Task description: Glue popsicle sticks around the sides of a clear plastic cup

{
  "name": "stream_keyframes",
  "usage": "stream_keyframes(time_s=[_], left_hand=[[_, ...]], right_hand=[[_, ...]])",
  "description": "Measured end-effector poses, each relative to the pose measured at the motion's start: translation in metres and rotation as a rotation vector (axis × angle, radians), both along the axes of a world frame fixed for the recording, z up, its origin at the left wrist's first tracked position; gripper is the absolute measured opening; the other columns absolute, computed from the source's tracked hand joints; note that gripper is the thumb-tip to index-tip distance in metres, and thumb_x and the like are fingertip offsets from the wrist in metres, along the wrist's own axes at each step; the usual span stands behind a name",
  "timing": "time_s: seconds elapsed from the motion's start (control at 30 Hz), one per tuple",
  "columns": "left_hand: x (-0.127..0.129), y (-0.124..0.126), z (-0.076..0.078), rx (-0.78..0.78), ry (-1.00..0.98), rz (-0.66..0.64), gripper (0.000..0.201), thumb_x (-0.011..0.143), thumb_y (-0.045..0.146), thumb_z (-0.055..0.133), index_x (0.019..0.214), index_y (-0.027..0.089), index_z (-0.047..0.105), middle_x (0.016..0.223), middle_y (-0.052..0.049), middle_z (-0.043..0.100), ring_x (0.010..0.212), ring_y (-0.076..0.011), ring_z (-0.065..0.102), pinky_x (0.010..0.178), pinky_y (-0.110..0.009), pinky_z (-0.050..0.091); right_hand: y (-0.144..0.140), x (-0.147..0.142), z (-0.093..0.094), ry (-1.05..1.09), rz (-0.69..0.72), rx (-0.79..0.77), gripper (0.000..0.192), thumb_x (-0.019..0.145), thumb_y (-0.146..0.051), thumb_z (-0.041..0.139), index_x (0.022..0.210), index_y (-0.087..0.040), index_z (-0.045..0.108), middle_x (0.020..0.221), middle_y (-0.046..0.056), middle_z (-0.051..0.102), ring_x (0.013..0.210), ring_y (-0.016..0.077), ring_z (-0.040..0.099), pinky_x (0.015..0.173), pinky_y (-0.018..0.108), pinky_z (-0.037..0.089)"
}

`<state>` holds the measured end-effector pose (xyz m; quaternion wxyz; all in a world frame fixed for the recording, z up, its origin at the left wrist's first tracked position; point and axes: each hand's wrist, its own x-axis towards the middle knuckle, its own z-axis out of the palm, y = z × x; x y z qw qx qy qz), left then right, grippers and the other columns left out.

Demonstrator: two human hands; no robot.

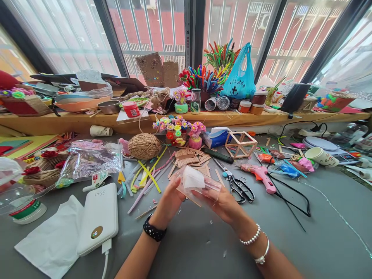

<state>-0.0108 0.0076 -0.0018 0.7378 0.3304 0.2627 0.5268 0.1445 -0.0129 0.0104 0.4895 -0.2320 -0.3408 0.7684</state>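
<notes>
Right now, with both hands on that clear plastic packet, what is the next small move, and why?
Probably pulling the clear plastic packet open at its top edge. Both the left hand and the right hand pinch it above the grey table, and a white piece shows inside it. Loose wooden sticks lie just beyond.

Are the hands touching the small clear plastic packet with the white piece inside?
Touching. The head view shows the left hand and the right hand pinching the small clear plastic packet from both sides, fingers against it.
</notes>
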Motion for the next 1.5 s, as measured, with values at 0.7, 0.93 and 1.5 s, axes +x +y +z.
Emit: stream_keyframes(time_s=[0.7,0.93,1.5], left_hand=[[0.007,-0.005,0.006,0.017,0.022,0.146,0.063,0.066,0.026,0.066,0.121,0.021,0.035,0.102,-0.006,0.062,0.085,-0.0200,0.062,0.067,-0.028,0.049],[0.009,-0.008,0.007,0.008,0.036,0.151,0.064,0.064,0.029,0.067,0.120,0.022,0.036,0.106,-0.006,0.061,0.092,-0.0223,0.060,0.072,-0.031,0.049],[0.010,-0.010,0.009,0.015,0.039,0.142,0.069,0.067,0.028,0.066,0.125,0.024,0.030,0.106,-0.007,0.061,0.089,-0.0220,0.062,0.071,-0.031,0.050]], right_hand=[[0.004,-0.001,-0.002,0.135,0.070,-0.024,0.049,0.063,-0.006,0.062,0.111,-0.019,0.060,0.117,0.003,0.060,0.112,0.0187,0.052,0.101,0.032,0.035],[0.002,-0.002,0.002,0.066,0.011,-0.018,0.044,0.069,-0.016,0.065,0.113,-0.017,0.059,0.121,0.006,0.057,0.111,0.0196,0.051,0.099,0.034,0.037],[0.000,-0.001,0.004,0.062,-0.003,-0.016,0.042,0.069,-0.013,0.065,0.110,-0.020,0.061,0.118,0.003,0.060,0.109,0.0183,0.052,0.096,0.032,0.040]])
